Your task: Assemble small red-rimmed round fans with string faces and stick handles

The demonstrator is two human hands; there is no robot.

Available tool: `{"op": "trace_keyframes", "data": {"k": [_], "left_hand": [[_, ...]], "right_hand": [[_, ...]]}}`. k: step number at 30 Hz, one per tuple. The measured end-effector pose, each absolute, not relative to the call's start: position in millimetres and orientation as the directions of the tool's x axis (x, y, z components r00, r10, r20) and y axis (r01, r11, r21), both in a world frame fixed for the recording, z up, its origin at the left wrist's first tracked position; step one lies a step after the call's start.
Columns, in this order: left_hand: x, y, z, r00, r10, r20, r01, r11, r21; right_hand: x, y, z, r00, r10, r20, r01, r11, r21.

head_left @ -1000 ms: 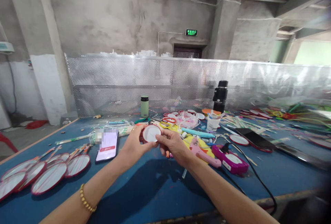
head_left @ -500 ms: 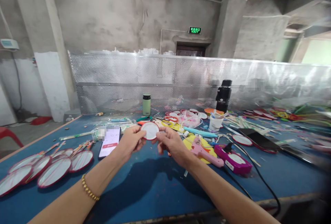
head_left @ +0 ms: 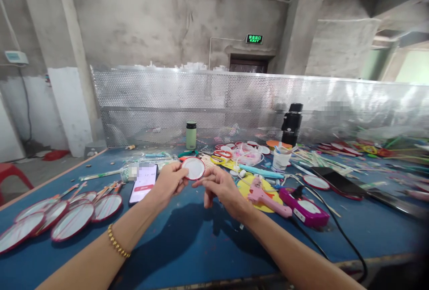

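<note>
A small round white disc with a red rim [head_left: 193, 168] is held up above the table. My left hand [head_left: 170, 182] pinches its left edge between thumb and fingers. At the lower right edge of the disc is my right hand [head_left: 223, 189], its index finger stretched out along the rim and the other fingers apart; whether it presses on the rim I cannot tell. Left of my left hand lies a lit phone [head_left: 143, 185]. Close to my right hand, a pink glue gun [head_left: 266, 198] rests on a yellow disc [head_left: 246, 186].
Several larger red-rimmed discs on sticks [head_left: 73, 222] lie at the left. A purple power strip [head_left: 304, 207] with a black cable is at the right. Behind stand a green bottle [head_left: 191, 136], a white cup [head_left: 280, 159], a black flask [head_left: 292, 124] and scissors [head_left: 219, 158].
My right fingers have shifted from gripping the disc's right edge to its lower right, with the index finger straightened. The disc's face is turned a little more toward me. My left hand keeps its pinch.
</note>
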State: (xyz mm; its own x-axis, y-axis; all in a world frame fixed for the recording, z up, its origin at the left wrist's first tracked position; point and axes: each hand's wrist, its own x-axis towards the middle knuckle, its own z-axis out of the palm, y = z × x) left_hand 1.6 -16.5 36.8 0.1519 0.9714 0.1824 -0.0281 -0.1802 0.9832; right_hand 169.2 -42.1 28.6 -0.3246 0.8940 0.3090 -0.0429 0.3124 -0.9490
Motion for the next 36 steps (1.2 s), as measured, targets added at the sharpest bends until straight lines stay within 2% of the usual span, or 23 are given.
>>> {"op": "trace_keyframes", "data": {"k": [6,12,22,27,36], "left_hand": [[0.6,-15.4,36.8,0.151,0.971,0.188,-0.041,-0.184,0.982],[0.9,-14.8,36.0,0.17,0.967,0.189,-0.017,-0.189,0.982],[1.1,-15.4,35.4,0.227,0.96,0.166,0.027,-0.176,0.984],[0.7,-17.1,37.5,0.25,0.959,0.133,0.053,-0.151,0.987],[-0.7,-24.2,41.1,0.349,0.925,0.153,0.032,-0.175,0.984]], "right_hand": [[168.7,-42.7,27.1,-0.363,0.899,0.243,-0.146,0.203,-0.968],[167.4,-43.8,31.4,-0.391,0.908,0.148,-0.11,0.114,-0.987],[167.3,-40.8,25.7,-0.421,0.877,0.23,-0.136,0.189,-0.972],[170.5,-36.1,22.5,-0.418,0.889,0.189,-0.144,0.14,-0.979],[171.8,-26.6,20.9,-0.305,0.937,0.173,-0.358,0.056,-0.932]]}}
